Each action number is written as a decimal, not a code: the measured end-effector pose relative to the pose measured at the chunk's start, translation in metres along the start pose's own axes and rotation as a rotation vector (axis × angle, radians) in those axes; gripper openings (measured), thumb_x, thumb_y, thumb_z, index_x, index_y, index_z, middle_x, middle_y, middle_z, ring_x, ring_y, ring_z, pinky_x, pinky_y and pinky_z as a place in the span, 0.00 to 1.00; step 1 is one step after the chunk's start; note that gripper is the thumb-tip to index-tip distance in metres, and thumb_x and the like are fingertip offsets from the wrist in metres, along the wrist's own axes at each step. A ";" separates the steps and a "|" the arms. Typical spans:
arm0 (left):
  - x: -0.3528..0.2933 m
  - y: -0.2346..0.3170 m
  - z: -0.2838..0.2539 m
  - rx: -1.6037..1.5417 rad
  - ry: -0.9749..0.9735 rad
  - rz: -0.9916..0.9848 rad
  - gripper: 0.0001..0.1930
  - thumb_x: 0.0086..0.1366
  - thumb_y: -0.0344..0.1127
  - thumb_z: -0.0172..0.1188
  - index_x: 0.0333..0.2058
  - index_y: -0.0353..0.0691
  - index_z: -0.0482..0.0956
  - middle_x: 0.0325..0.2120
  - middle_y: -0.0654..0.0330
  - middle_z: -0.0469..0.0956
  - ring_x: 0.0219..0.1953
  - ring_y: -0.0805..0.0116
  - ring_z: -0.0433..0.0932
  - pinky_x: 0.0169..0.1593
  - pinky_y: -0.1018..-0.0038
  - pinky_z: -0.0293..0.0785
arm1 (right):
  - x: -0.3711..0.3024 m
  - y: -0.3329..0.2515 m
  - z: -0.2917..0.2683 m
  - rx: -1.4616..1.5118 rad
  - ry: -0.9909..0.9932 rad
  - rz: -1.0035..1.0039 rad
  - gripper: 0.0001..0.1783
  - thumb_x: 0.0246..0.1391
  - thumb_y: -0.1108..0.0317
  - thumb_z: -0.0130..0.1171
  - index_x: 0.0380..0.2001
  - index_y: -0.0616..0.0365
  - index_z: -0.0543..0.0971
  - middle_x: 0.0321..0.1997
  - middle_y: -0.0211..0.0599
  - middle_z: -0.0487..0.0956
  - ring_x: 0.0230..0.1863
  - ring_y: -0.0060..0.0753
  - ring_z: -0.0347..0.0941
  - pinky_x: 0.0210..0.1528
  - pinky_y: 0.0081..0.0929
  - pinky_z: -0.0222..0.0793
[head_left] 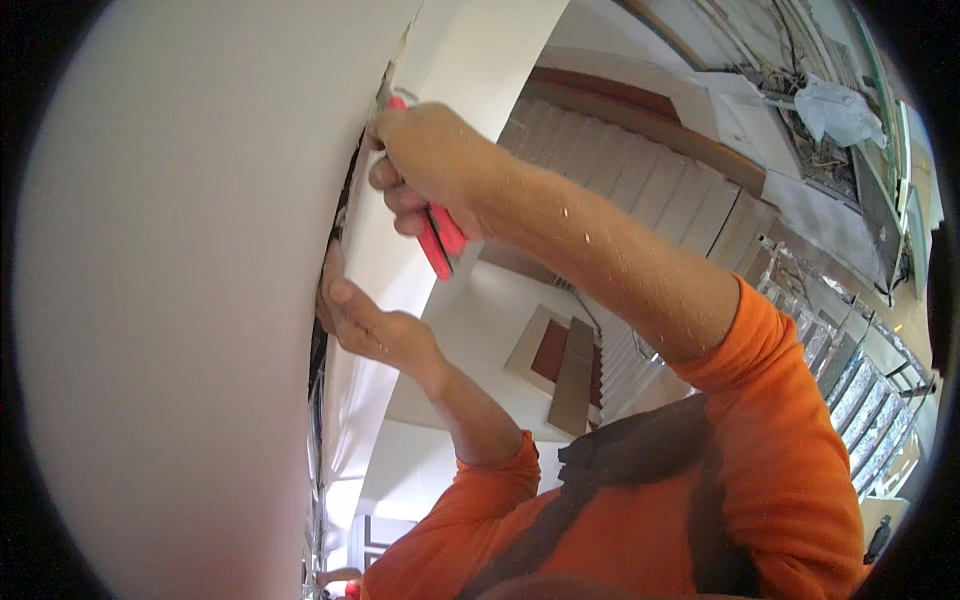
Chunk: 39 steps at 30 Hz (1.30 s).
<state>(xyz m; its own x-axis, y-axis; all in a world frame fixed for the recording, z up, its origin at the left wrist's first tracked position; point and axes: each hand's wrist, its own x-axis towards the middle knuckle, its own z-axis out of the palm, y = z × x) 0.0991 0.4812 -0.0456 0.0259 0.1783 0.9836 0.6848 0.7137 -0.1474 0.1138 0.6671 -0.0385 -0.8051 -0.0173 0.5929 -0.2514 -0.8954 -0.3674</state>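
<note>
My right hand [430, 155] is closed around a red utility knife [437, 245] with a black stripe. The knife's rear end sticks out below my fist, and a bit of red shows above it; I cannot make out the blade. That hand is at the dark, ragged gap [350, 185] along the edge of a large pale panel [190, 300]. Lower down, my left hand [365, 320] holds nothing visible. Its fingers lie stretched along the gap, partly hidden by the panel edge, with the thumb apart.
A cream wall face [490, 60] runs beside the gap. Behind my arms are a corrugated light surface [620, 160] and leaning boards [572, 375]. Metal railings [870, 400] and a crumpled plastic sheet [840, 112] are at the right. Something skin-coloured [338, 576] shows at the lower edge.
</note>
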 end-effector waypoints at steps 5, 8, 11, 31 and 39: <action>0.002 -0.007 -0.001 -0.032 0.051 -0.001 0.30 0.80 0.50 0.38 0.49 0.28 0.84 0.50 0.45 0.83 0.59 0.48 0.73 0.65 0.54 0.64 | -0.001 0.000 0.012 -0.005 -0.028 0.044 0.08 0.66 0.65 0.46 0.34 0.56 0.69 0.20 0.26 0.63 0.15 0.19 0.53 0.16 0.29 0.56; 0.003 -0.004 0.002 0.046 0.026 0.034 0.30 0.79 0.49 0.39 0.48 0.28 0.84 0.50 0.46 0.83 0.59 0.48 0.74 0.66 0.54 0.62 | -0.022 0.004 0.013 0.070 -0.033 0.088 0.08 0.65 0.64 0.46 0.33 0.55 0.68 0.19 0.25 0.62 0.14 0.18 0.53 0.15 0.29 0.57; 0.003 -0.002 0.000 0.139 0.002 0.026 0.29 0.79 0.51 0.42 0.49 0.29 0.84 0.51 0.46 0.83 0.57 0.47 0.75 0.65 0.53 0.64 | -0.056 0.011 -0.005 0.051 -0.015 0.136 0.09 0.65 0.63 0.46 0.31 0.53 0.67 0.18 0.24 0.62 0.14 0.17 0.53 0.14 0.28 0.57; 0.002 -0.009 0.009 0.217 0.152 0.033 0.20 0.75 0.48 0.58 0.42 0.33 0.86 0.42 0.53 0.86 0.53 0.52 0.78 0.65 0.54 0.66 | -0.019 -0.085 -0.041 -2.499 0.064 -0.869 0.09 0.52 0.64 0.70 0.35 0.55 0.85 0.30 0.43 0.86 0.36 0.42 0.87 0.39 0.36 0.83; 0.001 -0.005 0.007 0.246 0.109 0.060 0.17 0.74 0.44 0.59 0.42 0.34 0.87 0.42 0.55 0.86 0.53 0.54 0.78 0.65 0.56 0.67 | -0.002 -0.126 -0.040 -2.608 -0.105 -0.614 0.15 0.63 0.56 0.62 0.31 0.54 0.87 0.38 0.42 0.87 0.43 0.43 0.85 0.44 0.42 0.82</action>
<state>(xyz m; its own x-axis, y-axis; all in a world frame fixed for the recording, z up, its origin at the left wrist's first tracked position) 0.0902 0.4827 -0.0450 0.1486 0.1610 0.9757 0.4825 0.8494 -0.2136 0.1262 0.7977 -0.0220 -0.4794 -0.1844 0.8580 -0.1381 0.9814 0.1337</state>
